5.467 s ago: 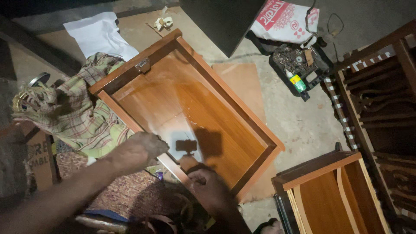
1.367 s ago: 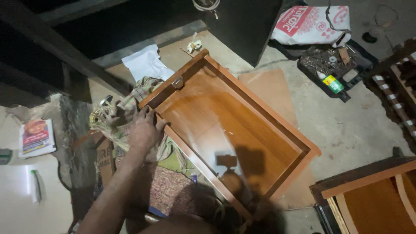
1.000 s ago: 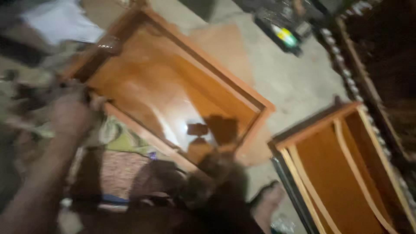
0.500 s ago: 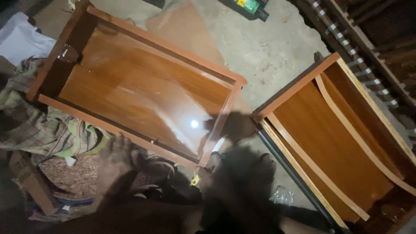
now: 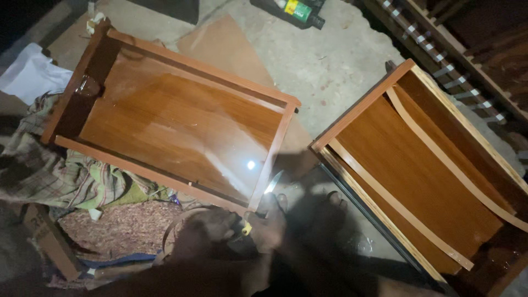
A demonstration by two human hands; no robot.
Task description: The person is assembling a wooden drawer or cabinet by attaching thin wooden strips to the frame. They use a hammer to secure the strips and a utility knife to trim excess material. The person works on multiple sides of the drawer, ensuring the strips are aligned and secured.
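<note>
While your right hand point(image 5: 264, 228) grips the blade point(image 5: 273, 181) at the near frame point(image 5: 269, 159) corner, keep your left hand point(image 5: 203, 234), whose grip I cannot tell, clear.

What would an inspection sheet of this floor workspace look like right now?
Surface: rough concrete floor, dimly lit.
Job's things: glossy wooden frame panel lying flat; a metal blade shines at its near corner.
Clutter: checked cloth, white sheet, patterned mat, yellow-green bottle.
Hands: left hand and right hand close together at the corner, around a dark tool; fingers too dark to read.
Cables: nothing seen.
Surroundings: second wooden frame to the right; wooden slats beyond.
</note>
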